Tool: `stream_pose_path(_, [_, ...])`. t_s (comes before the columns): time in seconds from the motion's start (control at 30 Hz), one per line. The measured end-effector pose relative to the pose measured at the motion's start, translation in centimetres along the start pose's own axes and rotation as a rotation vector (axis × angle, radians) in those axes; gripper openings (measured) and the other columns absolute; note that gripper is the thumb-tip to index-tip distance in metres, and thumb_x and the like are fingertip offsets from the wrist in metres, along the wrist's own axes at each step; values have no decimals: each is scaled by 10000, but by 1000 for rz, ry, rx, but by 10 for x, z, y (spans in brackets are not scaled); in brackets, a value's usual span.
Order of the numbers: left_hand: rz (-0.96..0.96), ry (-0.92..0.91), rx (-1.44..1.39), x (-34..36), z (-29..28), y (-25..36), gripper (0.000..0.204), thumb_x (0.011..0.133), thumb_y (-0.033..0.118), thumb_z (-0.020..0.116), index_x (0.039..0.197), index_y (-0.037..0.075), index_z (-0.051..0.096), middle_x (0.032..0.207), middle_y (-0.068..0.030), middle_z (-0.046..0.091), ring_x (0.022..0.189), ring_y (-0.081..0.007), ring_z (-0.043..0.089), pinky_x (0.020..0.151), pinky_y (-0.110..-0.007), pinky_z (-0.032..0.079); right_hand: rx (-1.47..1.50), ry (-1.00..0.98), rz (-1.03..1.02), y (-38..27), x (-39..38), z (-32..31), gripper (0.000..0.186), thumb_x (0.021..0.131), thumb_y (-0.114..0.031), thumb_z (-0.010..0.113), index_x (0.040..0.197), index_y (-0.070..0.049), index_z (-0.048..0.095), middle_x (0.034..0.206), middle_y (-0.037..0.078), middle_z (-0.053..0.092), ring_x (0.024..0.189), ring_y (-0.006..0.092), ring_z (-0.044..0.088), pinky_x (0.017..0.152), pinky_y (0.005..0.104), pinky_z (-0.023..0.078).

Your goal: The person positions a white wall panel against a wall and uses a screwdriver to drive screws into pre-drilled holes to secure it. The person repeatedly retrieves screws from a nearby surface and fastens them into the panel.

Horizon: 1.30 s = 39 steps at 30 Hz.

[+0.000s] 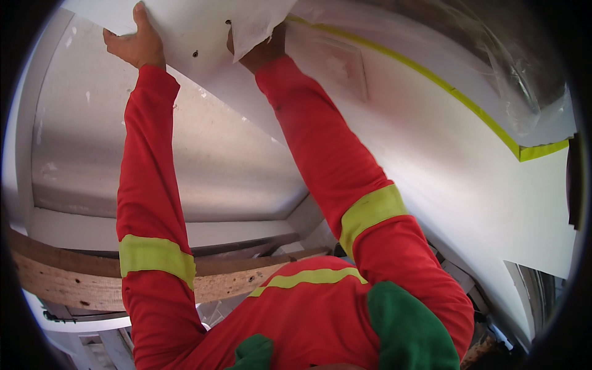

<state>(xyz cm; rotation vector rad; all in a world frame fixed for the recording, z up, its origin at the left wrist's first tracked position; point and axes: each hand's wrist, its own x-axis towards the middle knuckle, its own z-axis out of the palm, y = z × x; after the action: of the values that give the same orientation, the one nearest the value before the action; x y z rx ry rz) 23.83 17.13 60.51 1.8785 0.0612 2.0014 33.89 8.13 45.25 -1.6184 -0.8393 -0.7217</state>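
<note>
Left hand (143,46), thumb spread, at lower edge of white panel (188,28), apparently to steady it, grip uncertain; right hand (269,53), partly behind white sheet (258,24) overlapping panel, grasp hidden; yellow tape (453,92) right of panel.

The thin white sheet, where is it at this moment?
In the head view, the thin white sheet is at the top edge, just left of the middle, partly covering the right hand.

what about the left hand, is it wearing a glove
No, the left hand shows bare skin beyond the red sleeve.
</note>
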Motion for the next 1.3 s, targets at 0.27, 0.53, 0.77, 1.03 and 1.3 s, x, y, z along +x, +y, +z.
stream_pose_path(0.27, [23, -34, 73, 12, -6, -5, 721, 861, 220, 845, 1393, -101, 478, 1264, -193, 666, 1139, -290, 662, 1015, -389, 529, 50, -376, 156, -38, 20, 37, 335, 1003, -261, 579, 1211, -59, 747, 1429, 259, 564, 1272, 303, 618, 1053, 471, 503])
stream_pose_path(0.53, [-16, -4, 48, 3, -10, 5, 785, 873, 266, 839, 1439, -106, 443, 1362, -221, 577, 1215, -326, 600, 1065, -411, 483, 118, -114, 167, 11, 12, 29, 256, 971, -225, 604, 1093, -59, 756, 1205, 219, 632, 1077, 316, 658, 910, 478, 528])
stream_pose_path(0.77, [114, 30, 208, 14, -11, -16, 818, 898, 314, 824, 1476, -108, 430, 1413, -261, 533, 1290, -373, 524, 1130, -436, 407, 59, -93, 145, 12, 17, 24, 199, 944, -194, 627, 989, -58, 765, 1008, 183, 691, 905, 328, 693, 785, 483, 549])
stream_pose_path(1.03, [169, 166, 403, 12, -18, -41, 858, 911, 368, 818, 1503, -111, 422, 1451, -304, 498, 1362, -414, 455, 1185, -461, 344, -344, -285, -305, 9, 21, -5, 218, 964, -186, 621, 939, -43, 785, 867, 154, 754, 737, 346, 719, 685, 472, 571])
stream_pose_path(1.3, [115, 172, 443, 9, -20, -29, 876, 886, 404, 819, 1524, -46, 422, 1438, -281, 509, 1354, -441, 456, 1157, -495, 380, -425, -401, -14, -47, 32, -48, 196, 934, -178, 616, 947, -65, 775, 921, 151, 761, 855, 368, 726, 792, 474, 578])
